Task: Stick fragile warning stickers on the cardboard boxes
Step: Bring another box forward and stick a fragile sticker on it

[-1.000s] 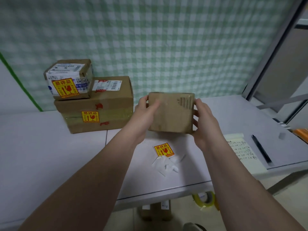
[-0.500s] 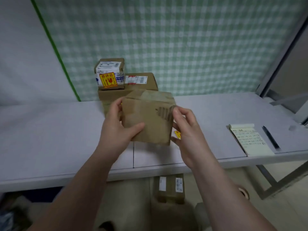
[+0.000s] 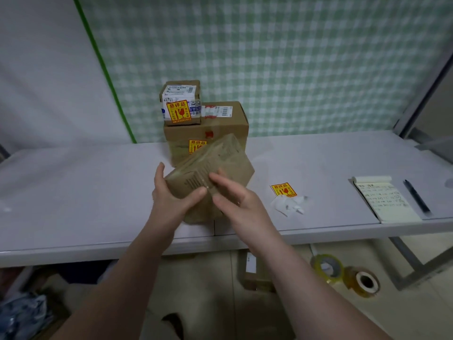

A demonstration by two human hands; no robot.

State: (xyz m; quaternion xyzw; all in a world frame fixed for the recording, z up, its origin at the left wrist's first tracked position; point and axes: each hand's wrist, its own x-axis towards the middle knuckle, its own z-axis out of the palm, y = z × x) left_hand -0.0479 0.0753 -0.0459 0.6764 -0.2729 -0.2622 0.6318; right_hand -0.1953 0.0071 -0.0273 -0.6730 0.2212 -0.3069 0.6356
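Note:
A plain brown cardboard box (image 3: 221, 163) is tilted above the table's front middle, held between both hands. My left hand (image 3: 171, 195) grips its near left corner, thumb across the front face. My right hand (image 3: 235, 195) rests on its near right side with fingers spread over the face. Behind it stands a larger box (image 3: 221, 130) carrying a yellow fragile sticker (image 3: 196, 146), partly hidden. A small box (image 3: 181, 101) with its own fragile sticker (image 3: 177, 111) sits on top of it. A loose fragile sticker (image 3: 283, 190) lies on the table to the right.
White peeled backing scraps (image 3: 289, 204) lie beside the loose sticker. A notepad (image 3: 384, 200) and black pen (image 3: 416, 196) sit at the table's right. Under the grey table (image 3: 73, 187) are tape rolls (image 3: 343, 273) and another box (image 3: 255, 271). A checked cloth hangs behind.
The box has been turned and tilted in my hands, its printed face now toward me. The view has swung left, so the loose sticker and scraps now show to the right of the box.

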